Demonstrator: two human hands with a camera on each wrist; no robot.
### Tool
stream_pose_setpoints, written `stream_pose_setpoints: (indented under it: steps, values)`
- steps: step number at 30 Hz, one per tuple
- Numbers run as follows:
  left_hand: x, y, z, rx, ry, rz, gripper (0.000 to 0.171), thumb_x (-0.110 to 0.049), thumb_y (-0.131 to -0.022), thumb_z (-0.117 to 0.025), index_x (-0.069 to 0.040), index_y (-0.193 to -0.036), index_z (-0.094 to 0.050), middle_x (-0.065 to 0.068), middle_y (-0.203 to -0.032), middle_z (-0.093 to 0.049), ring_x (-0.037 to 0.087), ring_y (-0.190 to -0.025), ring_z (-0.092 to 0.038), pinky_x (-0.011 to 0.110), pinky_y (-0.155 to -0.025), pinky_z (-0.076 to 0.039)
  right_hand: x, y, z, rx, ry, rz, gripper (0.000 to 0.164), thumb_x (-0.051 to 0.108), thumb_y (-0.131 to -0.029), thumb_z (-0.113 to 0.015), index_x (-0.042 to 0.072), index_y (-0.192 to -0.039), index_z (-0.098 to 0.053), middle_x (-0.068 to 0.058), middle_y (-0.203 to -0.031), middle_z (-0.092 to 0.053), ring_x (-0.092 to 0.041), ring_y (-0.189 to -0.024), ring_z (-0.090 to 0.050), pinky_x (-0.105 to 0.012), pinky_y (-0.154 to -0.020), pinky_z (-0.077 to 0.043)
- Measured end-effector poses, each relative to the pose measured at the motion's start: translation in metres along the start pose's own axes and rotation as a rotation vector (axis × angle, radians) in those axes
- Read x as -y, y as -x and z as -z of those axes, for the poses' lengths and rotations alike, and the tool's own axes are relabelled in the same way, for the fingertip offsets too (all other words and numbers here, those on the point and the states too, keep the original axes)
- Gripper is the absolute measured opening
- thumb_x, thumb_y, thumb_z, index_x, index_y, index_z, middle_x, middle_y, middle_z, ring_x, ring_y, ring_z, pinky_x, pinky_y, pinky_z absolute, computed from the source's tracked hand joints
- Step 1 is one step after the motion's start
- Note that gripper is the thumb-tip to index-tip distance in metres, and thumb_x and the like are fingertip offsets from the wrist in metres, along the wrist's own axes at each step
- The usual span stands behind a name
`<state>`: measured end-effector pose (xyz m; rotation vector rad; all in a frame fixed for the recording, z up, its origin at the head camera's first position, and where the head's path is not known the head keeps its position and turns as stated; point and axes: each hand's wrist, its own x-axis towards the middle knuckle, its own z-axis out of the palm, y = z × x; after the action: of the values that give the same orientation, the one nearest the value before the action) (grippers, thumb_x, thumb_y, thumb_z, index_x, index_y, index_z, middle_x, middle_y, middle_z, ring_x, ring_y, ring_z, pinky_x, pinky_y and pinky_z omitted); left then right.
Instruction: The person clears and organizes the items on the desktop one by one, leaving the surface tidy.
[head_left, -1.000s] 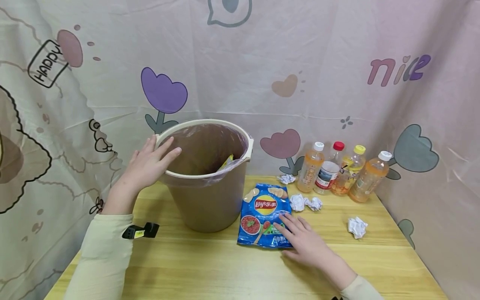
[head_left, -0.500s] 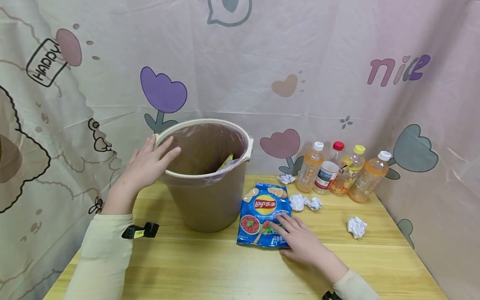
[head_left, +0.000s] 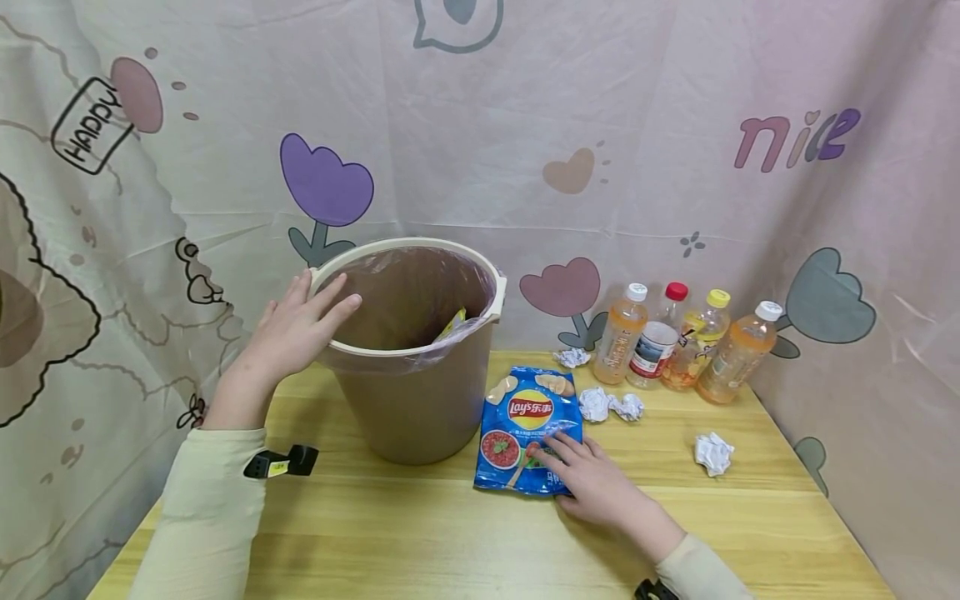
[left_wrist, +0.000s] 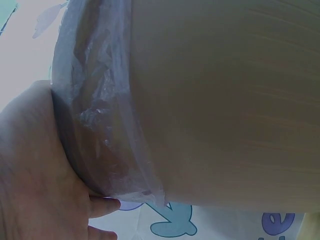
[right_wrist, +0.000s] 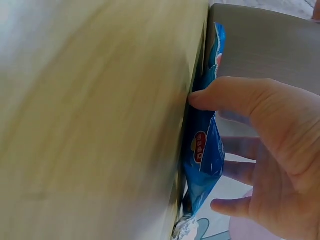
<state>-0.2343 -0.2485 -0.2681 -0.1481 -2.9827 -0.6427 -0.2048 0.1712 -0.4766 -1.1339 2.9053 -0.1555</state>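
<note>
A brown bin (head_left: 420, 408) with a cream rim and a clear plastic liner stands on the table. My left hand (head_left: 294, 327) rests on the left side of its rim, fingers spread and fairly straight; the left wrist view shows the hand (left_wrist: 42, 165) against the lined rim. Flat on the table at the bin's right lies a blue Lay's chip bag (head_left: 517, 408). My right hand (head_left: 596, 487) is over the bag's lower right part, fingers on its top. In the right wrist view, the thumb is at the edge of the chip bag (right_wrist: 202, 150), near the table.
Several bottles with orange, clear or yellowish contents stand at the back right, one a red-capped bottle (head_left: 660, 337). Crumpled paper balls lie before them, including a lone paper ball (head_left: 714, 454) farther right. Something yellow (head_left: 453, 323) shows inside the bin. A printed curtain (head_left: 465, 150) hangs behind.
My right hand has slid a little left and lower over the chip bag. The left hand has stayed on the bin's rim, and the bag looks unmoved.
</note>
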Motion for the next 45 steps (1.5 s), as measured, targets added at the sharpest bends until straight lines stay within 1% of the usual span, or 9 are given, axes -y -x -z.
stream_pose_setpoints:
  steps: [9, 17, 21, 25, 28, 33, 38, 41, 45]
  values:
    - [0.0001, 0.0004, 0.0000, 0.004, 0.002, 0.002, 0.079, -0.070, -0.096, -0.020, -0.020, -0.157, -0.017, 0.021, -0.162, 0.012, 0.041, -0.151, 0.010, 0.074, -0.112, 0.005, 0.0015, -0.0038, -0.0017, 0.006, -0.003, -0.005, 0.071, 0.028, -0.084, -0.073, 0.020, -0.148, -0.043, -0.012, -0.152, -0.044, -0.038, -0.142, -0.038, -0.068, -0.108, -0.032]
    - [-0.0002, 0.0003, 0.0000, -0.001, 0.000, 0.000, 0.078, -0.069, -0.097, -0.019, -0.020, -0.157, -0.018, 0.021, -0.162, 0.011, 0.042, -0.151, 0.009, 0.074, -0.112, 0.004, 0.0031, -0.0042, -0.0018, -0.019, -0.005, -0.001, 0.065, 0.023, -0.085, -0.072, 0.019, -0.145, -0.047, -0.011, -0.146, -0.051, -0.037, -0.136, -0.045, -0.068, -0.106, -0.035]
    - [-0.0003, 0.0002, -0.0001, 0.000, 0.003, 0.001, 0.078, -0.070, -0.096, -0.019, -0.021, -0.157, -0.017, 0.020, -0.162, 0.012, 0.042, -0.151, 0.010, 0.074, -0.112, 0.004, 0.0041, -0.0053, -0.0018, -0.059, 0.007, 0.013, 0.060, 0.021, -0.086, -0.070, 0.018, -0.143, -0.049, -0.009, -0.142, -0.055, -0.035, -0.133, -0.049, -0.067, -0.104, -0.037]
    - [-0.0007, 0.0003, 0.0002, 0.004, 0.006, 0.002, 0.078, -0.070, -0.096, -0.019, -0.022, -0.157, -0.017, 0.020, -0.162, 0.012, 0.041, -0.151, 0.011, 0.074, -0.112, 0.004, 0.0049, -0.0065, -0.0013, -0.105, 0.039, 0.032, 0.058, 0.018, -0.087, -0.067, 0.018, -0.142, -0.051, -0.007, -0.139, -0.058, -0.032, -0.130, -0.052, -0.063, -0.103, -0.041]
    - [-0.0012, 0.0005, 0.0006, 0.005, 0.007, 0.002, 0.078, -0.070, -0.096, -0.019, -0.021, -0.157, -0.017, 0.020, -0.162, 0.012, 0.041, -0.151, 0.010, 0.074, -0.112, 0.004, 0.0058, -0.0064, 0.0005, -0.124, 0.062, 0.037, 0.055, 0.017, -0.087, -0.066, 0.018, -0.141, -0.053, -0.006, -0.136, -0.060, -0.030, -0.128, -0.054, -0.060, -0.103, -0.043]
    - [-0.0013, 0.0009, 0.0006, 0.006, 0.009, 0.002, 0.078, -0.070, -0.097, -0.019, -0.021, -0.157, -0.017, 0.020, -0.162, 0.012, 0.041, -0.151, 0.010, 0.074, -0.112, 0.004, 0.0070, -0.0057, 0.0033, -0.150, 0.088, 0.039, 0.047, 0.016, -0.088, -0.066, 0.018, -0.134, -0.059, -0.004, -0.131, -0.064, -0.028, -0.125, -0.057, -0.057, -0.104, -0.043]
    - [-0.0009, 0.0007, 0.0002, 0.003, 0.010, 0.001, 0.077, -0.070, -0.097, -0.019, -0.021, -0.157, -0.017, 0.020, -0.162, 0.012, 0.042, -0.151, 0.009, 0.074, -0.112, 0.004, 0.0057, -0.0048, 0.0036, -0.186, 0.124, 0.049, 0.044, 0.018, -0.089, -0.068, 0.019, -0.132, -0.061, -0.003, -0.130, -0.065, -0.027, -0.124, -0.057, -0.057, -0.105, -0.042]
    - [-0.0006, 0.0007, 0.0000, 0.002, 0.011, 0.001, 0.077, -0.069, -0.097, -0.019, -0.021, -0.157, -0.017, 0.020, -0.162, 0.013, 0.043, -0.150, 0.008, 0.074, -0.112, 0.004, 0.0046, -0.0046, 0.0034, -0.225, 0.146, 0.065, 0.044, 0.018, -0.088, -0.070, 0.020, -0.131, -0.062, -0.002, -0.128, -0.066, -0.026, -0.123, -0.058, -0.057, -0.105, -0.042]
    - [-0.0004, 0.0009, -0.0001, 0.000, 0.012, -0.001, 0.077, -0.069, -0.097, -0.019, -0.021, -0.157, -0.018, 0.020, -0.162, 0.013, 0.044, -0.150, 0.008, 0.074, -0.111, 0.003, 0.0033, -0.0044, 0.0040, -0.306, 0.185, 0.104, 0.043, 0.016, -0.085, -0.072, 0.019, -0.127, -0.065, -0.001, -0.124, -0.068, -0.026, -0.119, -0.061, -0.056, -0.102, -0.045]
